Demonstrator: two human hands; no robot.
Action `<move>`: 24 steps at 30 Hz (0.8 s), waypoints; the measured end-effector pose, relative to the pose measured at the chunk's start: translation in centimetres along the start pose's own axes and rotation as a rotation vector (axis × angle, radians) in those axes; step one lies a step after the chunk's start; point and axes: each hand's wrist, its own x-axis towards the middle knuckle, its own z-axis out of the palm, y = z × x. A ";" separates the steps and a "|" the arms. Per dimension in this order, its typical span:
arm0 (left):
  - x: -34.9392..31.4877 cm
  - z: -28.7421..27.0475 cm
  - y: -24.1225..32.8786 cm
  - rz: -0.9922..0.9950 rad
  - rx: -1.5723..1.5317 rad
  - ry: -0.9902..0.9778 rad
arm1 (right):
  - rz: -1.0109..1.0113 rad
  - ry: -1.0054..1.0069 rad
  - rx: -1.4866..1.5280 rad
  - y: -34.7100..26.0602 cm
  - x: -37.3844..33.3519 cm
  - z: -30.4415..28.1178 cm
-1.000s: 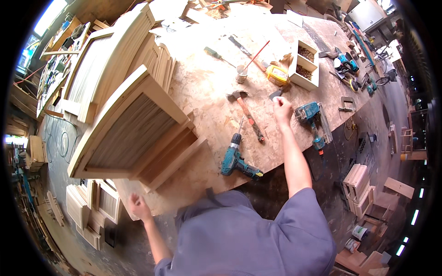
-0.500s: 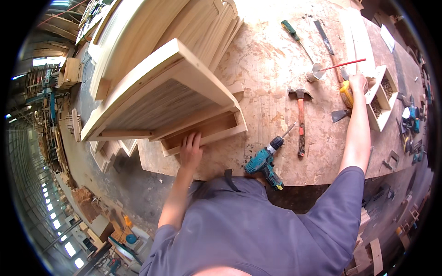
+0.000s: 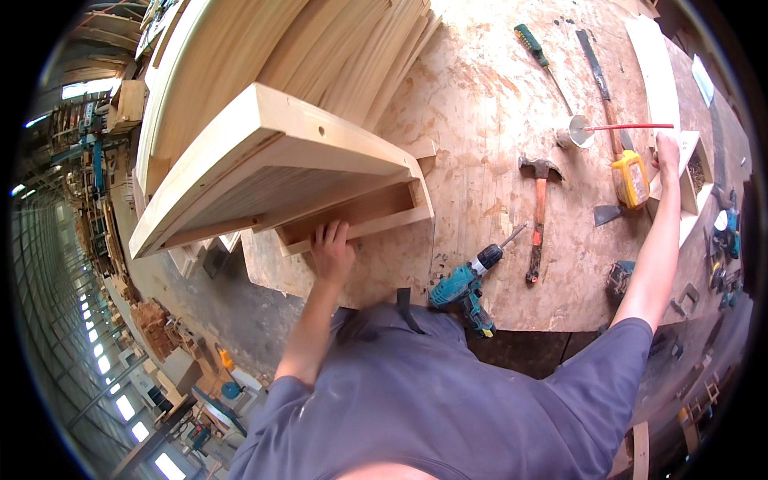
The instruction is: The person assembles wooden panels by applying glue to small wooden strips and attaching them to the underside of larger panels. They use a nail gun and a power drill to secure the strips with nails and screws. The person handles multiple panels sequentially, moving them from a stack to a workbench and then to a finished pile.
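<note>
My left hand (image 3: pixel 332 252) curls its fingers over the near rail of a curved wooden frame (image 3: pixel 344 160), which stands tilted on the workbench with a narrow recess along its near side. Stretched far to the right, my right hand (image 3: pixel 666 158) is closed at the edge of an open wooden box (image 3: pixel 698 188), beside a long pale board (image 3: pixel 654 68). Whatever its fingers hold is hidden. Left of that hand are a yellow bottle (image 3: pixel 631 179) and a white cup (image 3: pixel 578 133) with a red stick (image 3: pixel 632 126) across it.
On the workbench (image 3: pixel 480 104) lie a teal cordless drill (image 3: pixel 460 286), a claw hammer (image 3: pixel 539 216), a green-handled screwdriver (image 3: pixel 531 44) and a scraper (image 3: pixel 608 214). Large curved wooden panels (image 3: pixel 320 56) stand behind the frame. More tools (image 3: pixel 724 228) lie at the far right.
My right hand has moved right, from beside the yellow bottle to the box's edge. The frame has tilted, showing more of its end face. My left hand stays on its rail.
</note>
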 end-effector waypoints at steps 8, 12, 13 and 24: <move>-0.1 0.0 -2.5 0.037 -0.135 0.056 | 0.031 -0.174 0.989 -0.9 -15.7 -11.3; -0.7 -0.1 -3.9 -0.016 -0.212 -0.011 | -0.147 0.096 1.093 -3.9 -31.2 -13.5; -0.9 -0.1 -3.9 -0.042 -0.253 -0.047 | -0.141 0.151 1.079 -0.7 -33.2 -14.6; 0.4 -12.4 10.2 0.105 -1.689 -0.617 | -0.062 -0.831 1.503 -9.1 -64.9 11.4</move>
